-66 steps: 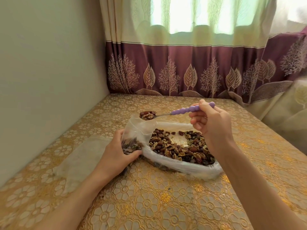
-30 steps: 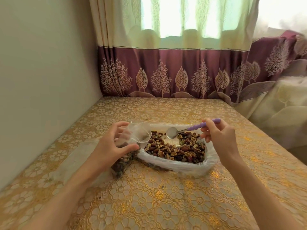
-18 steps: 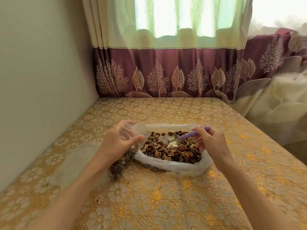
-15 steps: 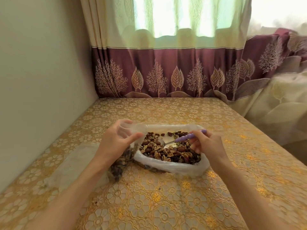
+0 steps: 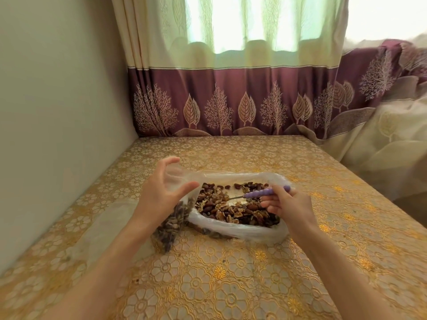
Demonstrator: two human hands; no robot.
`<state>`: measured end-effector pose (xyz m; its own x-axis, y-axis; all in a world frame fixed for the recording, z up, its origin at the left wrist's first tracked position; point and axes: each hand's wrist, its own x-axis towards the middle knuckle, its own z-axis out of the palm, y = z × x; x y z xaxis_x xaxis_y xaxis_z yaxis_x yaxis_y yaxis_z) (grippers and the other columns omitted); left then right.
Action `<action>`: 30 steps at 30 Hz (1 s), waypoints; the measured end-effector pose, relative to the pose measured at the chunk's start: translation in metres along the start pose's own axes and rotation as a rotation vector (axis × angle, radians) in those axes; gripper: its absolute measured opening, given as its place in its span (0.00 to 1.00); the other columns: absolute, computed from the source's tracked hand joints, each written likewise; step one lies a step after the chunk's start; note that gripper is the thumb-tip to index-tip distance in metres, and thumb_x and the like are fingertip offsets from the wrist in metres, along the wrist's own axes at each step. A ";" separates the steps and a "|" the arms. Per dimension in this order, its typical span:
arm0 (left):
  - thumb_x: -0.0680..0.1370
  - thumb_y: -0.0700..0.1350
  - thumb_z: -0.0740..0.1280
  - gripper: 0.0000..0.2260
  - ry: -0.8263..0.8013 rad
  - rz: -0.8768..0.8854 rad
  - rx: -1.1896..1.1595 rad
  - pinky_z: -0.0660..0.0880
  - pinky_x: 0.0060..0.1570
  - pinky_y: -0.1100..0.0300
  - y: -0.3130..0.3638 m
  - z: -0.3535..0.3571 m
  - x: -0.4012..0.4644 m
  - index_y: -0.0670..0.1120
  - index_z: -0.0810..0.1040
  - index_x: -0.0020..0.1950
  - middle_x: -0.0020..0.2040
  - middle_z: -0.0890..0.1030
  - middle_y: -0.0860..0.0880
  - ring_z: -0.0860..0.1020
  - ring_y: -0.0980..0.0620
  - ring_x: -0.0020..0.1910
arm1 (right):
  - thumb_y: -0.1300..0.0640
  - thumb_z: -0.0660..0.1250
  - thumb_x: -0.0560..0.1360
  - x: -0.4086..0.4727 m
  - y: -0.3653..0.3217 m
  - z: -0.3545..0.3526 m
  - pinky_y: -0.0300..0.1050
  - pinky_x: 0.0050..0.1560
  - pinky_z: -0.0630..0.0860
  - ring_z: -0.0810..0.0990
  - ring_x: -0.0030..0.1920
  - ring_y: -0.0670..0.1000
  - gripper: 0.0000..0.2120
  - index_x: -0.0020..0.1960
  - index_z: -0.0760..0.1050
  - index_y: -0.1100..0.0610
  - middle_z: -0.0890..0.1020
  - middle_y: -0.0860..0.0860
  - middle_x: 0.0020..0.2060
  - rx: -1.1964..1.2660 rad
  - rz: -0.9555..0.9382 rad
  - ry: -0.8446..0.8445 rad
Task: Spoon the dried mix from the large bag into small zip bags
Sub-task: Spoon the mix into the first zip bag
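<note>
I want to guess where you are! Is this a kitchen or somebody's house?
Probably a room in a home: a curtain with a tree pattern hangs over a bright window, and a gold flowered cloth covers the table by a plain wall.

- One head-worn wide-angle view, looking forward and down over the gold floral-patterned tablecloth [image 5: 231, 285].
- It faces the maroon-bordered cream curtain [image 5: 231, 100]; forearms enter close from below.

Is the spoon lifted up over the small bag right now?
No, the spoon is down in the large bag, its bowl in the dried mix.
</note>
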<state>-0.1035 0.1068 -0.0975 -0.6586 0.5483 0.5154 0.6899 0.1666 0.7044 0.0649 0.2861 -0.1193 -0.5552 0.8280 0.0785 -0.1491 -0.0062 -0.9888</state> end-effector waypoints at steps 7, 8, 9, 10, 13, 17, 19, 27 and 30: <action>0.69 0.60 0.64 0.15 -0.117 0.292 0.303 0.60 0.66 0.48 0.013 -0.017 0.006 0.52 0.79 0.45 0.61 0.73 0.49 0.66 0.51 0.65 | 0.61 0.60 0.80 -0.001 -0.001 -0.002 0.31 0.27 0.75 0.79 0.27 0.45 0.16 0.37 0.79 0.63 0.85 0.56 0.33 0.038 -0.023 0.064; 0.70 0.58 0.65 0.12 -0.131 0.290 0.329 0.59 0.67 0.46 0.016 -0.017 0.008 0.51 0.80 0.42 0.61 0.73 0.49 0.66 0.50 0.65 | 0.61 0.60 0.80 -0.001 -0.001 -0.002 0.31 0.27 0.75 0.79 0.27 0.45 0.16 0.37 0.79 0.62 0.85 0.55 0.33 0.043 -0.028 0.068; 0.71 0.55 0.67 0.09 -0.139 0.283 0.326 0.58 0.68 0.46 0.019 -0.017 0.010 0.50 0.80 0.40 0.61 0.74 0.49 0.66 0.50 0.66 | 0.61 0.60 0.80 -0.002 -0.001 -0.002 0.31 0.27 0.75 0.79 0.27 0.45 0.15 0.37 0.79 0.62 0.85 0.55 0.32 0.051 -0.031 0.072; 0.71 0.52 0.69 0.06 -0.147 0.275 0.301 0.57 0.68 0.47 0.021 -0.017 0.012 0.50 0.79 0.39 0.60 0.73 0.51 0.65 0.51 0.66 | 0.61 0.60 0.80 -0.002 -0.002 -0.002 0.31 0.27 0.74 0.79 0.27 0.44 0.15 0.38 0.78 0.62 0.84 0.54 0.31 0.062 -0.035 0.078; 0.73 0.49 0.69 0.05 -0.188 0.224 0.191 0.55 0.65 0.56 0.025 -0.015 0.011 0.52 0.76 0.37 0.59 0.72 0.56 0.64 0.57 0.64 | 0.61 0.60 0.80 -0.003 -0.004 -0.003 0.32 0.27 0.74 0.78 0.27 0.45 0.14 0.40 0.78 0.63 0.85 0.54 0.32 0.090 -0.062 0.080; 0.72 0.50 0.68 0.05 -0.187 0.174 0.108 0.56 0.65 0.57 0.031 -0.015 0.008 0.50 0.77 0.38 0.58 0.73 0.56 0.65 0.57 0.64 | 0.61 0.59 0.80 -0.005 -0.010 -0.002 0.32 0.27 0.74 0.77 0.26 0.45 0.14 0.39 0.78 0.64 0.84 0.54 0.30 0.131 -0.130 0.071; 0.69 0.53 0.67 0.07 -0.179 0.178 0.084 0.57 0.66 0.55 0.031 -0.015 0.006 0.51 0.77 0.40 0.58 0.73 0.55 0.66 0.56 0.65 | 0.61 0.60 0.80 -0.005 -0.014 0.001 0.32 0.27 0.74 0.78 0.26 0.45 0.14 0.38 0.78 0.63 0.82 0.52 0.27 0.141 -0.165 0.080; 0.57 0.73 0.67 0.45 -0.129 0.065 -0.033 0.65 0.59 0.65 -0.009 -0.021 -0.012 0.57 0.60 0.69 0.63 0.67 0.57 0.68 0.60 0.61 | 0.60 0.60 0.80 -0.007 -0.043 0.015 0.33 0.29 0.75 0.78 0.28 0.46 0.14 0.38 0.78 0.61 0.82 0.50 0.27 0.166 -0.296 0.067; 0.55 0.66 0.74 0.52 -0.258 -0.052 -0.010 0.63 0.64 0.58 -0.033 -0.018 -0.022 0.57 0.53 0.73 0.68 0.65 0.53 0.66 0.56 0.64 | 0.60 0.60 0.80 -0.013 -0.053 0.022 0.33 0.29 0.75 0.78 0.29 0.46 0.14 0.39 0.78 0.62 0.82 0.50 0.28 0.121 -0.362 0.003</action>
<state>-0.1170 0.0742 -0.1229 -0.5937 0.7302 0.3381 0.6534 0.1922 0.7322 0.0622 0.2629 -0.0654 -0.4468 0.7901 0.4196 -0.4311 0.2208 -0.8749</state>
